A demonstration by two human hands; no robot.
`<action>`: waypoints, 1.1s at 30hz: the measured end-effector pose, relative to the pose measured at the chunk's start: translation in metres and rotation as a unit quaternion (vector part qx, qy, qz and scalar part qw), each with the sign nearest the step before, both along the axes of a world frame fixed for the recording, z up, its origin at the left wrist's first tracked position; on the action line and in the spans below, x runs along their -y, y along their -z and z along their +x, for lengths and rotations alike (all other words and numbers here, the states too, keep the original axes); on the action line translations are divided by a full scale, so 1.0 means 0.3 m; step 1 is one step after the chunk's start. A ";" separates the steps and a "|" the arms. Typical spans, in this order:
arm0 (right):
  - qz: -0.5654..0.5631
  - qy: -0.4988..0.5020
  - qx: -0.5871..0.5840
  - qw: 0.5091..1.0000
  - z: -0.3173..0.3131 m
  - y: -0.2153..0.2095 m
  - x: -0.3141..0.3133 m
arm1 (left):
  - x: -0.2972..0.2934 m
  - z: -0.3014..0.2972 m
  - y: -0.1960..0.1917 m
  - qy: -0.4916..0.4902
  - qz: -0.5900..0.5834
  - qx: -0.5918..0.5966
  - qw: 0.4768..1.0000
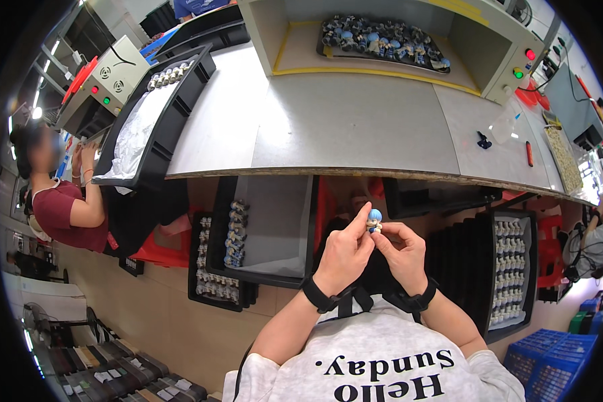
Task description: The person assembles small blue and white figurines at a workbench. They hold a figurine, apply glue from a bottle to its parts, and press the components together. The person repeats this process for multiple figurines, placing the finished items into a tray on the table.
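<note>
A small blue-haired figurine [374, 221] is held upright between my two hands, in front of the table's near edge. My left hand [346, 253] pinches it from the left, with the index finger stretched up along its head. From the other side my right hand [403, 252] grips its lower part between thumb and fingertips. Both wrists wear black bands. Left of my hands sits a black tray [275, 221] with a grey liner and a column of similar figurines [236, 234] along its left side.
On the grey table [355, 124] stands a box-like machine [496, 60] holding a tray of figurines [382, 43]. A long black tray [181, 110] lies at the left, beside a seated person [70, 208]. Trays of white figure parts [509, 268] are stacked at the right.
</note>
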State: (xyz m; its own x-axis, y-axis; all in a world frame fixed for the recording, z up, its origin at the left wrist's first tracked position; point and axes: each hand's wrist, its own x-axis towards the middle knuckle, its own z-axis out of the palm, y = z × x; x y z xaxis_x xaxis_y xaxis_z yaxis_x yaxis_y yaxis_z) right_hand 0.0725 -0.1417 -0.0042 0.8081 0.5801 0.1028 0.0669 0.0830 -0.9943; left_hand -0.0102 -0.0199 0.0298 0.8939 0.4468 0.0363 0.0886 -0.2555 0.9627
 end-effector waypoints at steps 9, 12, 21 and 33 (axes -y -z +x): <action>-0.053 0.018 0.068 0.996 -0.007 -0.020 0.006 | 0.000 -0.004 0.003 0.006 0.039 -0.016 0.999; -0.040 0.011 0.041 0.998 -0.008 -0.013 0.009 | -0.003 -0.004 0.021 0.013 -0.033 -0.025 0.999; -0.016 -0.002 0.061 0.998 -0.018 0.017 0.034 | -0.025 -0.016 0.014 0.064 -0.145 -0.078 0.984; -0.045 0.029 0.127 0.990 0.000 0.002 0.044 | 0.001 0.007 0.023 0.071 -0.224 -0.065 0.970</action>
State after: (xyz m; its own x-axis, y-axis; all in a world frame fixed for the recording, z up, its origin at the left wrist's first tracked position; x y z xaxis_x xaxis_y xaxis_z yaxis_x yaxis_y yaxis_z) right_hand 0.0725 -0.1549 -0.0047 0.7954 0.5494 0.2560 0.3172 -0.0174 -0.9482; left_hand -0.0081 -0.0202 0.0229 0.9313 0.2642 -0.2506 0.2119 0.1667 0.9630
